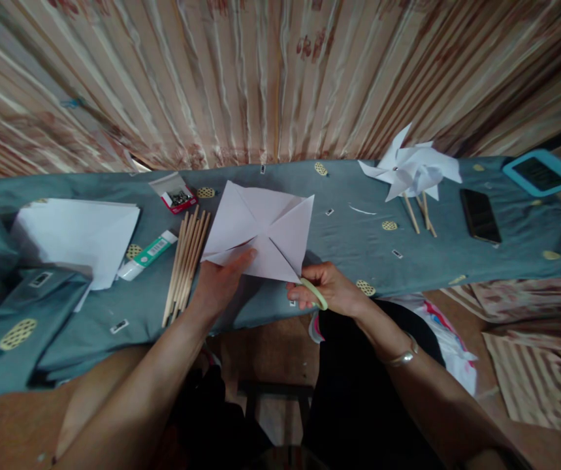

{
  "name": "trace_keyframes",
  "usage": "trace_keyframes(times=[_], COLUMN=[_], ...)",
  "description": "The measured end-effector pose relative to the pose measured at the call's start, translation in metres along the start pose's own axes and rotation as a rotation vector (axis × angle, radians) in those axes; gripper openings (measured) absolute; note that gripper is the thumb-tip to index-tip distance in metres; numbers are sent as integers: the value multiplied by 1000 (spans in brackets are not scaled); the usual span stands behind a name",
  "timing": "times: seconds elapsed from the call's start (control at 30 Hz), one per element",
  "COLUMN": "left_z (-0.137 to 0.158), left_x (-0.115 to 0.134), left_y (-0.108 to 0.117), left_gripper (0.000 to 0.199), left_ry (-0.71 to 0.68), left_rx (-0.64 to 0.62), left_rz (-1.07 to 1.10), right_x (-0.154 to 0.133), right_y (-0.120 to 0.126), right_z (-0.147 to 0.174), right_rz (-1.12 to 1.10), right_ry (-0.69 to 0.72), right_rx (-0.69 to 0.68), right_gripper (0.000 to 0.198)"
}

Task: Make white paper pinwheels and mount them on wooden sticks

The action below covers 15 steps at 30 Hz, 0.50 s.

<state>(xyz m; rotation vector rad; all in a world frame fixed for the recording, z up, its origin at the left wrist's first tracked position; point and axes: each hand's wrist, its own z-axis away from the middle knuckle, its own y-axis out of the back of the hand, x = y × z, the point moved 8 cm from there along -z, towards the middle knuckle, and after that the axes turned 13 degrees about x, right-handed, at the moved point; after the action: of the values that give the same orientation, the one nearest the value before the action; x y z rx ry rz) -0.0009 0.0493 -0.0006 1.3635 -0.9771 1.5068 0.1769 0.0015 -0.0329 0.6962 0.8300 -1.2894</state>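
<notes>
A white paper square [273, 215] with diagonal slits running in from its corners is in front of me. My left hand [224, 277] grips its near left edge, thumb on top and the other fingers hidden underneath. At the near right corner, my right hand [326, 287] is closed around scissors [315, 294] with pale green handles; their blades are hidden by the paper and hand. A bundle of thin wooden sticks [187, 264] lies just left of my left hand. Beyond the sticks stands a small red-and-white box [177, 196] of tiny metal pins.
At left are a stack of white paper [79, 228] and a green-and-white glue tube [147, 254]. Paper pinwheels [412, 166] on sticks, a dark phone [480, 215] and a blue-framed tablet [541, 173] lie at right. A striped curtain [270, 85] hangs behind the cloth-covered table [343, 228].
</notes>
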Motion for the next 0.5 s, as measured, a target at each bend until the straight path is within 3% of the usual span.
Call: trace_keyframes(times=[0.23,0.5], left_z=[0,-10], left_x=[-3,-12], left_y=[0,6], left_gripper=[32,41], left_ry=[9,44], left_rx=[-6,46], left_rz=[11,109], right_x=[-3,-1], right_y=[0,-4], right_z=[2,5], right_rz=[16,155], right_ry=[-14,26], right_rx=[0,-107], right_gripper=[50,48])
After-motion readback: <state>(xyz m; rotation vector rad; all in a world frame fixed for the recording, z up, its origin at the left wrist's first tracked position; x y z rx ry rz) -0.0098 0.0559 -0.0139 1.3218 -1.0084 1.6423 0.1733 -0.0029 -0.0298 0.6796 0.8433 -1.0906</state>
